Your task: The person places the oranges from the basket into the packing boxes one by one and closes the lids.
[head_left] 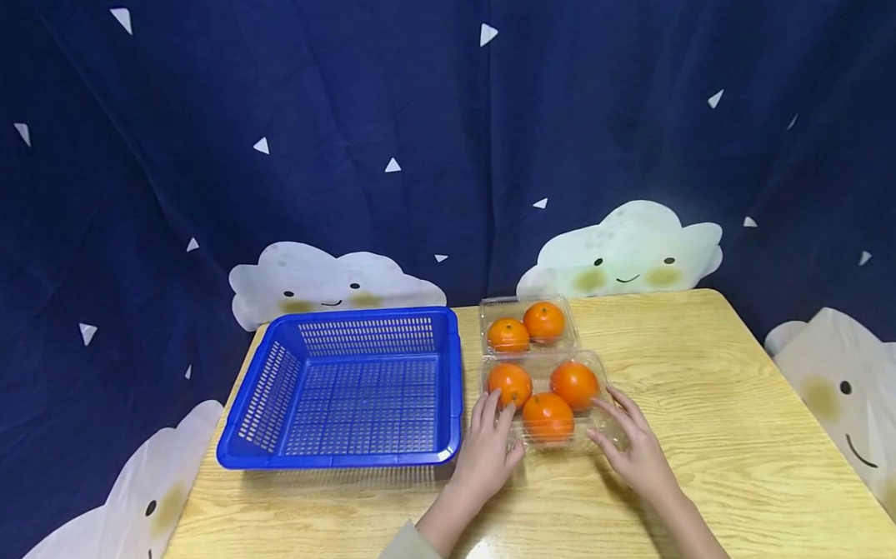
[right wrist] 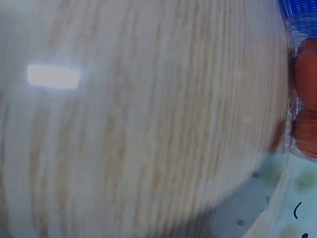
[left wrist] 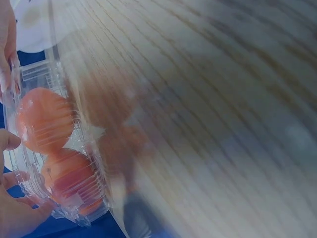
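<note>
A clear plastic fruit box (head_left: 588, 363) holds three oranges (head_left: 548, 418) on the wooden table. Its front left corner is gripped by my left hand (head_left: 487, 454), with the fingers on the side and the thumb at the front. My right hand (head_left: 636, 450) grips the opposite corner in the same way. Close up in the left wrist view, the ribbed wall of the box (left wrist: 89, 153) shows with oranges (left wrist: 45, 119) behind it. Directly behind stands another clear section (head_left: 487, 309) with two oranges (head_left: 544, 321); whether the two parts are joined I cannot tell.
A blue plastic basket (head_left: 452, 379) with slotted walls stands left of the fruit box. The wooden table (head_left: 725, 434) extends to the right and in front. Behind it hangs a dark blue curtain (head_left: 440, 105) with white triangles and smiling clouds.
</note>
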The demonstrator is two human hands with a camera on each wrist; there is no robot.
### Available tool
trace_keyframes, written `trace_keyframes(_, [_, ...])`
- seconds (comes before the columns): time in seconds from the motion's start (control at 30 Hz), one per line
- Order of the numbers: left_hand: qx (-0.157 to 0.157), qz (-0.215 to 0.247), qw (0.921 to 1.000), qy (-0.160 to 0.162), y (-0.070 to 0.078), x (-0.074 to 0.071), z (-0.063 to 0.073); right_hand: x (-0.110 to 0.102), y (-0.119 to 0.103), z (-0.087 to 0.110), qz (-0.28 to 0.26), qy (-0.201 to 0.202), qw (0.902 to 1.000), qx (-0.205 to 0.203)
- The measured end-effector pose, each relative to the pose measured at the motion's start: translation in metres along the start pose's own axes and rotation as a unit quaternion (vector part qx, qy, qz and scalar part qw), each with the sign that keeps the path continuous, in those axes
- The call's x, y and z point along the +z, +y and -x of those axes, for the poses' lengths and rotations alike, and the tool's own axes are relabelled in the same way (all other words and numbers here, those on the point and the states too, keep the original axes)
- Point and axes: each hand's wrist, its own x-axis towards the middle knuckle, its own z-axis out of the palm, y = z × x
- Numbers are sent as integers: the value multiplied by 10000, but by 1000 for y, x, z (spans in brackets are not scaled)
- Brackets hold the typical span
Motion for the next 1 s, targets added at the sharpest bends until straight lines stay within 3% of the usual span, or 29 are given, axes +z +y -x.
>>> trace_keyframes(0.53, [-64,85,9999,-90,0,0,-3,0,2,-1,-19,-100,9999,131])
trace_keyframes(0.77, [-127,74,9997,-210,1,-1,-3,-3,-1,-2,338,-302,9989,114])
trace_keyframes(1.0, [293,-307,9991,26,3,-11,-9,-11,-13,-7,744,-675,9948,140])
